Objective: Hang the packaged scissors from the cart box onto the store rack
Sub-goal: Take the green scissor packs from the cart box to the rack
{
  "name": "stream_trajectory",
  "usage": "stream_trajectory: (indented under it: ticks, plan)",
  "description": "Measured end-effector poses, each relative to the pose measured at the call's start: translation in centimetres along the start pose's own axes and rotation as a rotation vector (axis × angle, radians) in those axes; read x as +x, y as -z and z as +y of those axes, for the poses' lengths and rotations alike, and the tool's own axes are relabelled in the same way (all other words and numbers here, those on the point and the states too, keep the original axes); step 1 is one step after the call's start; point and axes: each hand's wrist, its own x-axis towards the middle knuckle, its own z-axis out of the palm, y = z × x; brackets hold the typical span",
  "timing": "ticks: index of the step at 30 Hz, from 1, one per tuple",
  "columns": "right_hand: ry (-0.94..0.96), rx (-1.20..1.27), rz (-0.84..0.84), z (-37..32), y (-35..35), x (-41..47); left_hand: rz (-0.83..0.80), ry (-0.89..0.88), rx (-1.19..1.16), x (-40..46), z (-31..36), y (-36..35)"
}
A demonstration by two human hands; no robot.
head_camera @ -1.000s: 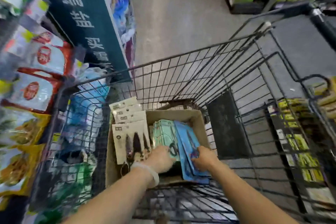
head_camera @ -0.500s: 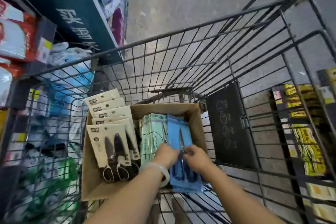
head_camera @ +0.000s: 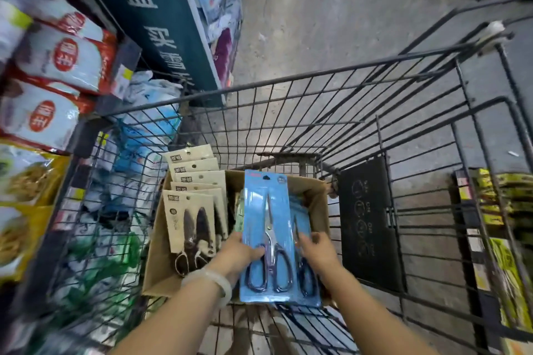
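A cardboard box (head_camera: 313, 190) sits in the near end of a wire shopping cart (head_camera: 317, 95). Several beige-carded scissors packs (head_camera: 191, 219) stand in its left half, and blue-carded packs fill its right half. My left hand (head_camera: 238, 253) grips the left edge of a blue scissors pack (head_camera: 266, 210), which is lifted and tilted up above the box. My right hand (head_camera: 315, 249) holds the blue packs (head_camera: 304, 216) just behind it at their right side. The scissors in the front pack have dark handles.
Store shelves with red-and-white bags (head_camera: 60, 55) and yellow packs (head_camera: 23, 190) stand to the left of the cart. A teal sign panel (head_camera: 150, 14) rises beyond. More shelved goods (head_camera: 504, 210) are at the right. The cart's black flap (head_camera: 366, 219) is at the right of the box.
The front blue scissors pack has come up out of the box, held by both hands. The view has shifted slightly toward the box.
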Motion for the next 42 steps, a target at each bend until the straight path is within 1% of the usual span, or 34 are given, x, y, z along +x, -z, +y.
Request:
stream_trajectory:
  ticks: [3, 6, 7, 9, 10, 13, 15, 17, 19, 22, 26, 29, 31, 36, 39, 42]
  plan:
    - [-0.056, -0.264, -0.092, 1.0, 0.0, 0.1, 0.083, -0.035, 0.028, -0.9, 0.0, 2.0]
    - [-0.077, -0.352, -0.175, 2.1, -1.2, 0.6, 0.133, -0.027, 0.000, -1.4, -0.8, 3.4]
    - [-0.088, -0.343, -0.180, 2.2, -1.5, 0.9, 0.146, -0.025, -0.024, -1.4, -1.2, 3.7]
    - [-0.157, -0.233, -0.194, 2.1, -1.6, 1.5, 0.173, -0.015, -0.051, -1.5, -2.0, 4.0]
    - [-0.163, -0.177, -0.202, 2.1, -1.5, 1.8, 0.172, -0.012, -0.044, -1.4, -2.4, 4.1]
    - [-0.170, -0.122, -0.201, 2.4, -1.2, 2.1, 0.153, -0.017, -0.001, -1.4, -3.1, 4.0]
    - [-0.209, 0.016, -0.197, 2.3, -0.9, 1.9, 0.142, -0.022, -0.034, -1.8, -3.1, 3.8]
    - [-0.235, 0.180, -0.234, 2.4, -0.2, 1.7, 0.160, -0.037, -0.019, -2.3, -2.7, 3.7]
    - [-0.220, 0.213, -0.291, 1.9, 0.9, 0.9, 0.200, -0.065, -0.041, -2.9, -2.3, 4.0]
    - [-0.168, 0.266, -0.356, 1.3, 2.6, -1.0, 0.211, -0.080, -0.085, -4.0, -1.8, 4.5]
    - [0.049, 0.236, -0.386, -0.8, 4.2, -3.8, 0.181, -0.121, -0.287, -6.5, -0.9, 5.1]
    - [0.219, 0.199, -0.373, -4.6, 4.2, -5.5, 0.145, -0.243, -0.321, -8.7, -0.3, 6.2]
    - [0.286, 0.182, -0.373, -7.5, 3.8, -7.2, 0.139, -0.331, -0.365, -10.3, -0.1, 7.2]
    - [0.487, 0.135, -0.463, -12.7, 1.4, -13.4, 0.225, -0.441, -0.520, -14.6, -1.3, 10.4]
    - [0.579, 0.125, -0.522, -13.5, -1.0, -17.0, 0.264, -0.480, -0.619, -17.8, -3.6, 12.7]
    - [0.634, 0.049, -0.584, -12.7, -3.7, -21.0, 0.340, -0.479, -0.765, -21.0, -7.6, 14.8]
